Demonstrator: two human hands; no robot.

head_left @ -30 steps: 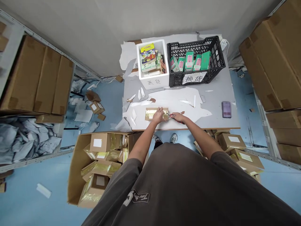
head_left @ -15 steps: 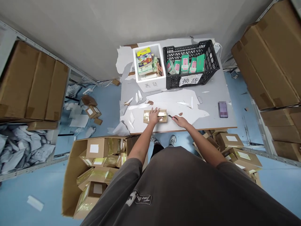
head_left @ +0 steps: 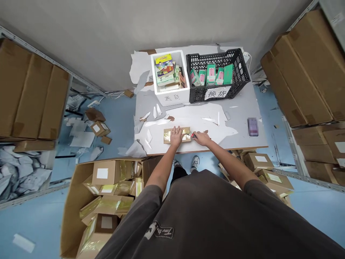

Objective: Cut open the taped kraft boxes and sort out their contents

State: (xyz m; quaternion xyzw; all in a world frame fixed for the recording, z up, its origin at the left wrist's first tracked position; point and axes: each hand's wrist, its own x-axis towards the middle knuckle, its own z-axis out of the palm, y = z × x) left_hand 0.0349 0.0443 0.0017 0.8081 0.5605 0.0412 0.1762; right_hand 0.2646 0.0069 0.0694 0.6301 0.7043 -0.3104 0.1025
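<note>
A small taped cardboard box (head_left: pixel 167 136) lies flat near the front edge of the table (head_left: pixel 242 142). My left hand (head_left: pixel 176 136) rests on top of the box, its fingers spread and pointing away from me. At the box's right end, my right hand (head_left: pixel 201 138) is closed around a cutter (head_left: pixel 193 135) with a red part showing. The blade end reaches the box's right side; its tip is too small to make out clearly.
Behind stand a white foam box (head_left: pixel 172 99) of small packages and a black crate (head_left: pixel 237 90) of green boxes. A phone (head_left: pixel 252 127) lies at right. Paper scraps (head_left: pixel 157 110) lie left. A large carton (head_left: pixel 68 212) holds parcels below.
My right hand has moved left with the cutter, bringing it to the right end of the box. My left hand stays on the box. The camera view has shifted slightly.
</note>
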